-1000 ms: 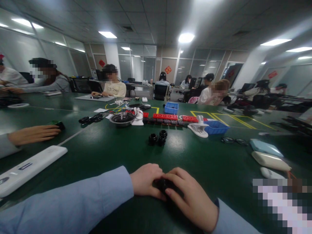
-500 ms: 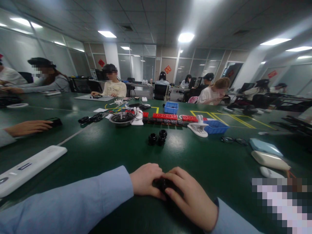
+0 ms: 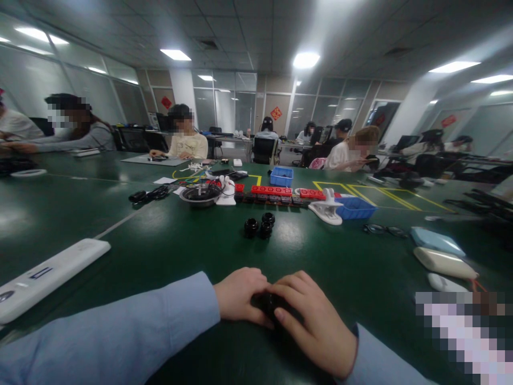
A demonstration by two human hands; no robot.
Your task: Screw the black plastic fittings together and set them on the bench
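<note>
A small black object [image 3: 267, 302], mostly covered by fingers, sits between my two hands low over the green table [image 3: 192, 240]. My left hand [image 3: 243, 297] is curled around its left side, thumb along the near side. From the right, my right hand [image 3: 310, 321] closes on it with bent fingers and thumb. What kind of object it is cannot be made out. Just beyond my hands stand three glossy black round pieces [image 3: 265, 230], grouped close together.
A white power strip-like bar [image 3: 60, 278] lies at left. Across the table are a metal bowl [image 3: 200, 202], red blocks [image 3: 271, 190], a white clip stand [image 3: 326, 208] and blue bins [image 3: 356, 208]. Glasses [image 3: 385, 230] and cases [image 3: 436, 243] lie at right. Several people sit around.
Another person's hand at the left has gone from view, along with the dark item it held. My right hand's fingers have shifted slightly on the small black object; my left hand stays put.
</note>
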